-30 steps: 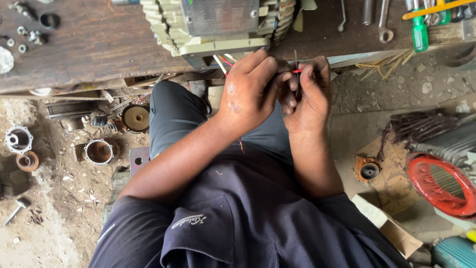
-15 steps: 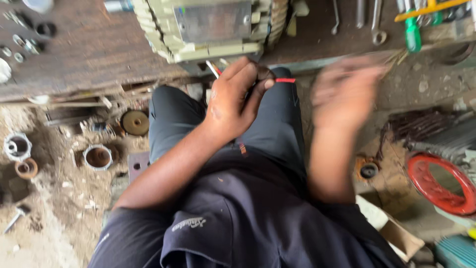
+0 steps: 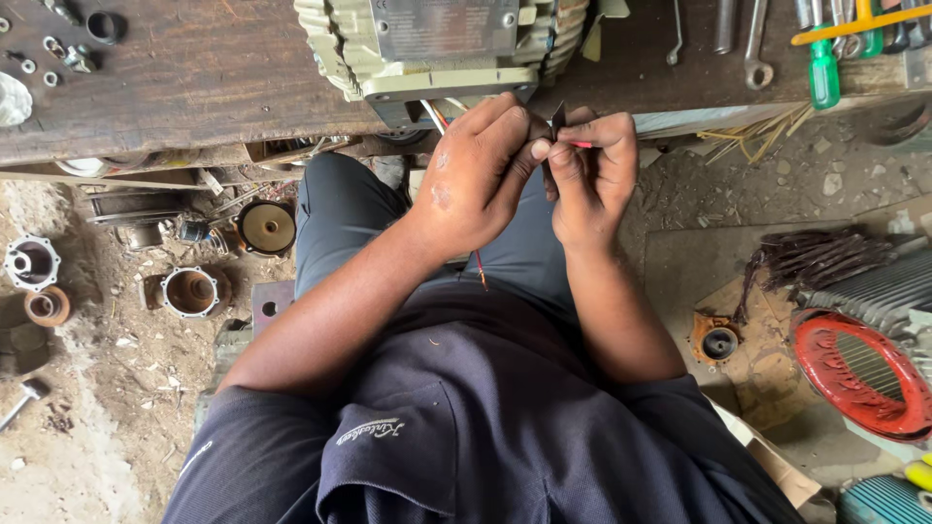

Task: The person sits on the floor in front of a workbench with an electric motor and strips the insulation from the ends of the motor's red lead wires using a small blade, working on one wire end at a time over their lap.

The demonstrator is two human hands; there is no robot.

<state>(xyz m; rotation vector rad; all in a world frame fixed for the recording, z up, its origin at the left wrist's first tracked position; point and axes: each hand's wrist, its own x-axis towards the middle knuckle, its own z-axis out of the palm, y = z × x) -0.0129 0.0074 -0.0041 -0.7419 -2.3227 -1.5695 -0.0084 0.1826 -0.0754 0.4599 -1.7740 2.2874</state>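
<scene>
1. Your left hand (image 3: 476,175), centre of frame, is curled nearly closed; its fingertips pinch a thin red wire (image 3: 480,268) that drops below the palm over your lap.
2. Your right hand (image 3: 587,170), just right of it and touching it at the fingertips, is also closed tight, thumb and forefinger nipping a short red wire end (image 3: 582,145) plus a small dark piece; can't tell what that piece is.
3. Both hands sit right below the cream-coloured motor (image 3: 437,44) at top centre, on the edge of the wooden table (image 3: 194,78). Wires run from the motor's underside toward your hands.
4. Grey rectangular plate (image 3: 445,27) on the motor's face, top centre.
5. Containers etc.: round metal housings (image 3: 191,291) on the dirt floor, left of frame, open-topped and hollow; a brass-coloured round part (image 3: 267,226) lies near your left knee.
6. Top right: green-handled screwdriver (image 3: 823,73) and spanners (image 3: 755,44) on the table. Red round fan guard (image 3: 859,374) at right edge, lower.
</scene>
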